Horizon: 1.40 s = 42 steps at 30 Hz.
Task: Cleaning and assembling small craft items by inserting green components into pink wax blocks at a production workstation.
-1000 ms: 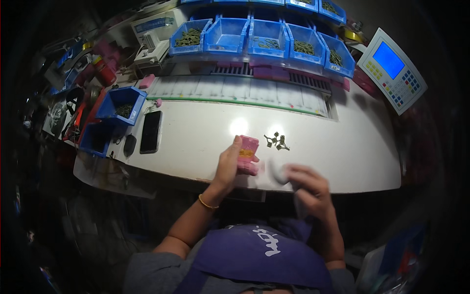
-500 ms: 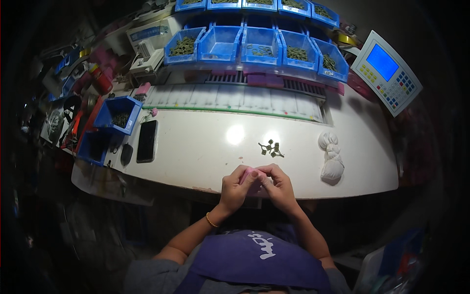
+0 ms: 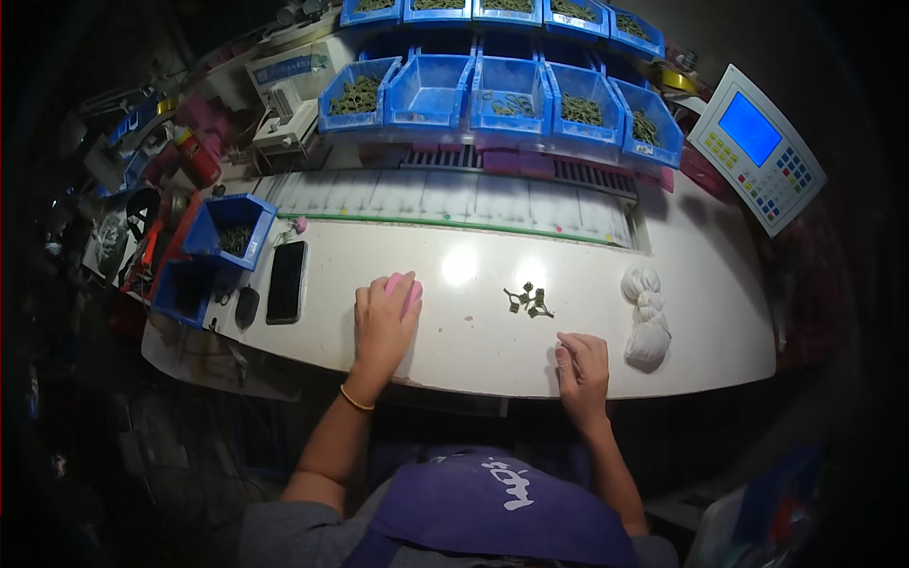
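Note:
My left hand (image 3: 381, 327) is closed over a small pink block (image 3: 411, 295) and rests with it on the white table (image 3: 473, 355). The block's material cannot be made out, and the fingers cover much of it. Near the front edge, my right hand (image 3: 583, 369) has its fingers loosely bent and the thumb apart, with nothing seen in it. Between the hands and a little farther off lies a loose cluster of small dark bronze metal parts (image 3: 530, 301). A knotted white cloth bundle (image 3: 647, 320) sits just right of my right hand.
Blue bins (image 3: 511, 99) of bronze parts rise in rows at the back, above a white gridded panel (image 3: 445, 201). A phone (image 3: 286, 282) and a blue bin (image 3: 229, 229) are at left. A keypad unit with a blue screen (image 3: 755, 147) stands at back right.
My hands were together at the table's front edge around the pink block. Now they are apart: the left has carried the block leftward, and the right has let go and moved right.

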### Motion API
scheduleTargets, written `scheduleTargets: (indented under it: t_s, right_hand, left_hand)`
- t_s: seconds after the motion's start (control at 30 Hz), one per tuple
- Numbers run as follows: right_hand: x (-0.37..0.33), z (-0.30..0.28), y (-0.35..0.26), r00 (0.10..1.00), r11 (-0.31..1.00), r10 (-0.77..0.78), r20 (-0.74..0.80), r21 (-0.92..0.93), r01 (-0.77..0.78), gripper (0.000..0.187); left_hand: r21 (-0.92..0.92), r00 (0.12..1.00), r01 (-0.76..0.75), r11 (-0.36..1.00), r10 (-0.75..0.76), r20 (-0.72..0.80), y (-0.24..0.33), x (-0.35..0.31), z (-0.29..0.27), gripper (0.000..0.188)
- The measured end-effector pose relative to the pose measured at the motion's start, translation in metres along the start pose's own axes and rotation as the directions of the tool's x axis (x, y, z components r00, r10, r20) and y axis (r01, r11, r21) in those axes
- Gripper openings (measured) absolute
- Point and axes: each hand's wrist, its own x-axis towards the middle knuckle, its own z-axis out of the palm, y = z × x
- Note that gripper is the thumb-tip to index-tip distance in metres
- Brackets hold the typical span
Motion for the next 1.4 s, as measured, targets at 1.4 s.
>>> scheduleTargets:
  t_s: [1.4]
  right_hand:
    - [0.021,-0.023,-0.04,0.98,0.919,0.197,0.033,0.341,-0.197,0.015]
  left_hand:
    - [-0.786,0.786,0.6,0.147,0.075,0.614,0.136,-0.011,0.008,0.026]
